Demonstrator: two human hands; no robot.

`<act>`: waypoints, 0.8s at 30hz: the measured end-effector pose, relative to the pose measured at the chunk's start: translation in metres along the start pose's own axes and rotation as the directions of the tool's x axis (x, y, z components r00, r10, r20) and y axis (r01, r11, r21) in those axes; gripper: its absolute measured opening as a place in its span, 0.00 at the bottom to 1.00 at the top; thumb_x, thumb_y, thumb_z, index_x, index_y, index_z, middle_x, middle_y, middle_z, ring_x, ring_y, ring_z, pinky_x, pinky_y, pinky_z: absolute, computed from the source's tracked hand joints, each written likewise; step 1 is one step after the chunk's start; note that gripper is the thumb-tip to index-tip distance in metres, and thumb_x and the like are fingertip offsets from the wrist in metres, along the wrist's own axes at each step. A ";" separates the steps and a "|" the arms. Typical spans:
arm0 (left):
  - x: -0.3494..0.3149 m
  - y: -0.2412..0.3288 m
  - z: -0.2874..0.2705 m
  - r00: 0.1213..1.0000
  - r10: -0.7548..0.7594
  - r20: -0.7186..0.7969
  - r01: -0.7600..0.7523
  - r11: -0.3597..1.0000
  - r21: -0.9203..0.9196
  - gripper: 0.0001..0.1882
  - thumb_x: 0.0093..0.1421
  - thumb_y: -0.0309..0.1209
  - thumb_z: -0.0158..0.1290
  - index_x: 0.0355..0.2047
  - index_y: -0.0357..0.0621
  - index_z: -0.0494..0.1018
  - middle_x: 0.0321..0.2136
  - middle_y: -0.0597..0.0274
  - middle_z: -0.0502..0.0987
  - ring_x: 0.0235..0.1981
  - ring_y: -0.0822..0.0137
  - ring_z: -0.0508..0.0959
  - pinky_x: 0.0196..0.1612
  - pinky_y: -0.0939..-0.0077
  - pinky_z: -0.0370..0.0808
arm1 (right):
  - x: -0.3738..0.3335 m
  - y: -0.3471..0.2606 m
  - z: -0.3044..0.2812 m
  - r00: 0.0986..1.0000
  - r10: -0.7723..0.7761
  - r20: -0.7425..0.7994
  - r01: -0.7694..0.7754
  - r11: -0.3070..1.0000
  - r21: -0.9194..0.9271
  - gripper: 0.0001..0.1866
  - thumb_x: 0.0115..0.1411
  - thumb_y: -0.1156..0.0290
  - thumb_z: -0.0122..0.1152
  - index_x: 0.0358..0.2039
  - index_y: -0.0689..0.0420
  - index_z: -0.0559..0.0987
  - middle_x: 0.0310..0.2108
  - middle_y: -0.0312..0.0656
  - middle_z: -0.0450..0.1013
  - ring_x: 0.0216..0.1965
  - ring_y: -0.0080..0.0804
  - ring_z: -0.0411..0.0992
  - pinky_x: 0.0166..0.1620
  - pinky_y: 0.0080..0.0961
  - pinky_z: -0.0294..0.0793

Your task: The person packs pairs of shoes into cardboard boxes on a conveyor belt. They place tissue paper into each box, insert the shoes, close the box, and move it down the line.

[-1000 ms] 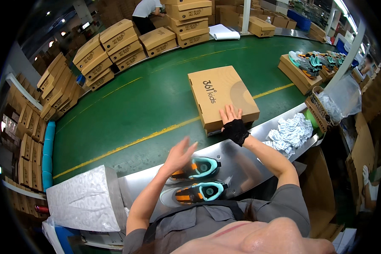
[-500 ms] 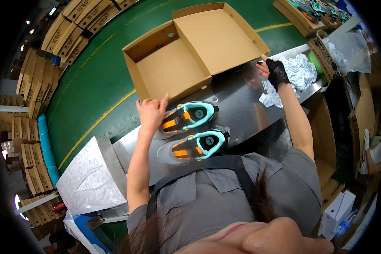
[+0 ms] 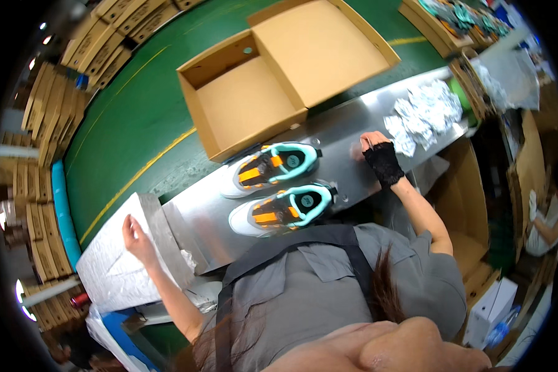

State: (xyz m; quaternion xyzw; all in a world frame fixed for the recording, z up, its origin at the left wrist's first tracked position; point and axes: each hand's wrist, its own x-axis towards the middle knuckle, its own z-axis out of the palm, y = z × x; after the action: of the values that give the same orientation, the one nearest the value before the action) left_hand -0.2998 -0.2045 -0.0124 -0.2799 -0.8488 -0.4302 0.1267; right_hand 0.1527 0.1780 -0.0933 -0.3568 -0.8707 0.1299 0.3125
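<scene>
A pair of grey running shoes with turquoise collars and orange straps, the far shoe [image 3: 270, 167] and the near shoe [image 3: 282, 209], lies side by side on the metal bench [image 3: 208, 232]. Beyond them sits an open brown shoebox [image 3: 245, 96], its lid folded back to the right. My left hand [image 3: 139, 243] is over the stack of white printed wrapping paper [image 3: 121, 266], fingers extended and apart from the thumb. My right hand [image 3: 381, 160], in a black fingerless glove, hovers beside the pile of small white packets [image 3: 431, 115]. Its fingers are curled together; anything in them is too small to name.
Stacked brown shoeboxes [image 3: 46, 118] line the far left. A large open carton [image 3: 462, 204] stands below the bench's right end. More shoes [image 3: 468, 18] lie in a box at the far right. Another person's gloved hand [image 3: 533, 208] shows at the right edge.
My left hand has left the box's near edge and moved left to the wrapping paper. My right hand has let go of the lid, come nearer, and its fingers have curled.
</scene>
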 end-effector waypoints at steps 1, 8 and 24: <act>-0.003 -0.033 -0.023 0.993 -0.102 -0.065 0.104 0.994 0.029 0.16 0.57 0.32 0.49 0.42 0.32 0.70 0.39 0.52 0.74 0.39 0.62 0.74 0.44 0.72 0.69 | 0.026 -0.036 -0.010 0.996 0.054 -0.073 -0.041 0.985 0.170 0.02 0.50 0.77 0.54 0.27 0.59 0.73 0.24 0.45 0.70 0.28 0.44 0.70 0.31 0.31 0.69; -0.035 -0.108 -0.105 0.781 -0.618 0.090 0.426 0.632 0.648 0.50 0.44 0.58 0.55 0.58 0.35 0.51 0.58 0.37 0.46 0.61 0.51 0.47 0.60 0.63 0.48 | 0.138 -0.143 0.013 0.964 -0.153 0.216 0.090 0.957 0.274 0.47 0.42 0.71 0.66 0.60 0.55 0.48 0.59 0.56 0.42 0.52 0.51 0.59 0.54 0.33 0.61; -0.021 -0.084 -0.072 0.760 -0.542 -0.358 0.608 0.401 0.685 0.12 0.58 0.43 0.44 0.33 0.59 0.76 0.36 0.65 0.76 0.43 0.65 0.72 0.55 0.39 0.45 | 0.144 -0.158 0.116 0.546 -0.416 0.727 0.406 0.891 0.204 0.22 0.50 0.72 0.48 0.49 0.45 0.69 0.33 0.54 0.71 0.36 0.48 0.71 0.40 0.37 0.69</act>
State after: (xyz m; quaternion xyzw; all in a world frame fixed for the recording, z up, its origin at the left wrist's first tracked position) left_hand -0.3332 -0.3092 -0.0343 0.1287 -0.9842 -0.0526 0.1099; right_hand -0.0860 0.1665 -0.0462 -0.0546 -0.9779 0.1944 -0.0542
